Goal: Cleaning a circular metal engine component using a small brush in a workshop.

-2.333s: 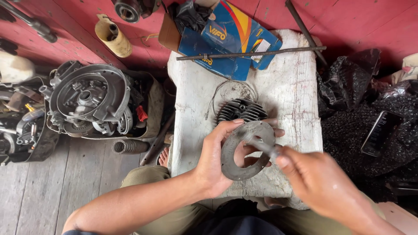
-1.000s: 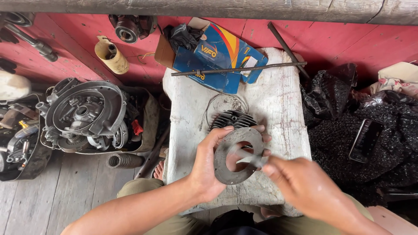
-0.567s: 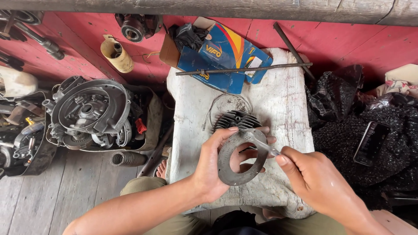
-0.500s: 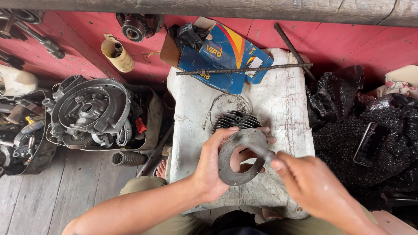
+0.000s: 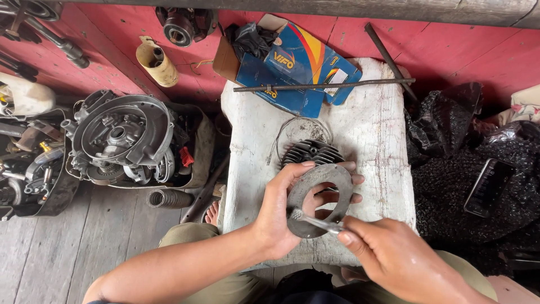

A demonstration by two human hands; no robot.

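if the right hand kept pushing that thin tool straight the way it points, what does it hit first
The right hand aims the thin metal tool up-left; its tip already sits at the flat metal ring. Past that, probably the left hand at its thumb base, though depth is unclear.

Left hand: my left hand [image 5: 281,217] grips a flat grey metal ring [image 5: 318,198], fingers through its hole.
Right hand: my right hand [image 5: 388,256] pinches a thin metal tool [image 5: 315,220], tip against the ring's lower rim.
Underneath: a finned cylinder part [image 5: 311,152] on the white block [image 5: 377,146].
Left side: an engine casing [image 5: 121,138] on the floorboards.
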